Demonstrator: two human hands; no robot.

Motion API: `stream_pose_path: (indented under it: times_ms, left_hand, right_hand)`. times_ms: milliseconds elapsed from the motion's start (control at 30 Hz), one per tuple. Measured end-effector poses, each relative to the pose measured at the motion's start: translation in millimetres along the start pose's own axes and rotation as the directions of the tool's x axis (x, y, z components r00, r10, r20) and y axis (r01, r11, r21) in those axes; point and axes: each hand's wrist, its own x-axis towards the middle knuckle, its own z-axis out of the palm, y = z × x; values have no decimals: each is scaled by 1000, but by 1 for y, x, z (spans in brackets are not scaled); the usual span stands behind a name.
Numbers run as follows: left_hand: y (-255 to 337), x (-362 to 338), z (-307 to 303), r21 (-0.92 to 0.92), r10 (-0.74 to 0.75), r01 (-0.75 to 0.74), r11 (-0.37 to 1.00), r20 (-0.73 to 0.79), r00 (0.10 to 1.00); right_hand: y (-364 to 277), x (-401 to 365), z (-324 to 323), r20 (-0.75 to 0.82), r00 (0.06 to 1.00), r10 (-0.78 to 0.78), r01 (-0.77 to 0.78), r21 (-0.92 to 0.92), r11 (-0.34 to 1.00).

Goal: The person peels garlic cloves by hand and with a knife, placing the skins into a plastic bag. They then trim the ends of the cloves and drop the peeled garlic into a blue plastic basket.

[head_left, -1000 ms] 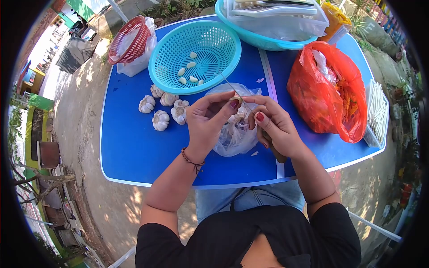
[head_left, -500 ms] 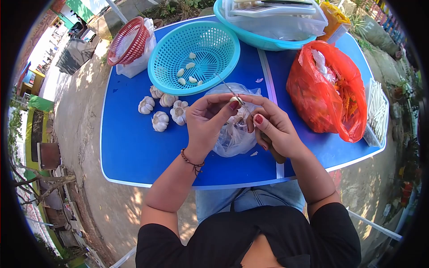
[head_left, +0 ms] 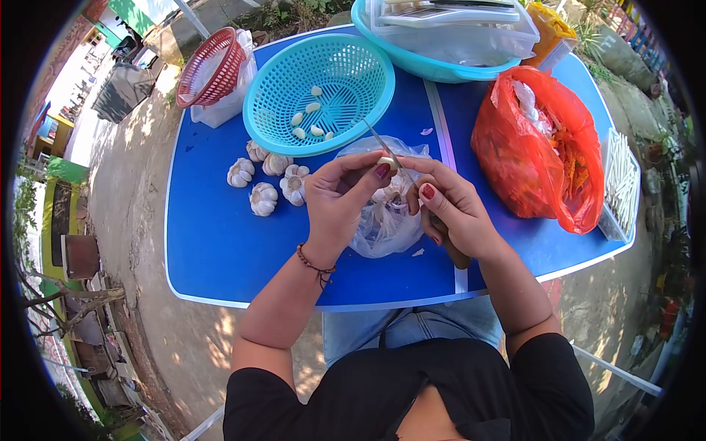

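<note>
Between the thumb and fingers of my left hand (head_left: 346, 187) is a garlic clove (head_left: 387, 162), pale and mostly covered by the fingertips. My right hand (head_left: 452, 202) is closed around a knife (head_left: 379, 140), whose thin blade points up and left, right against the clove; its brown handle shows below the palm. Under both hands lies a clear plastic bag (head_left: 382, 231) with garlic and skins in it. Several whole garlic bulbs (head_left: 263, 199) sit left of my left hand. Beyond them a turquoise basket (head_left: 257, 110) holds several peeled cloves (head_left: 297, 118).
A red plastic bag (head_left: 507, 169) with orange-red contents stands on the blue table (head_left: 228, 272) at right, beside a box of white sticks (head_left: 621, 173). At the back are a red basket (head_left: 213, 73) and a turquoise basin (head_left: 441, 72) bearing a clear container (head_left: 471, 37).
The knife blade has shifted slightly right and is turned a little against the clove. More of the clove's pale surface shows. Both hands stay in nearly the same place.
</note>
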Motion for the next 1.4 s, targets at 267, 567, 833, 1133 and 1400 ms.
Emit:
stream_pose_path:
  times_ms: [267, 567, 833, 1133, 1400]
  left_hand:
    - [2, 1, 1, 8, -35, 35, 999, -22, 999]
    - [1, 1, 1, -58, -72, 71, 996, -9, 997]
    - [-2, 0, 3, -172, -173, 164, 971, -37, 984]
    - [2, 1, 4, -69, -88, 86, 994, -20, 996]
    - [5, -2, 4, -98, -92, 89, 991, -25, 995]
  right_hand:
    - [2, 0, 0, -20, 1000, 3, -3, 3, 1000]
    - [1, 0, 1, -51, 999, -12, 8, -72, 997]
    - [1, 0, 2, -98, 995, -33, 22, -110, 994]
    - [3, 1, -2, -90, 995, -39, 34, -54, 998]
    - [-1, 0, 3, -52, 998, -36, 31, -97, 995]
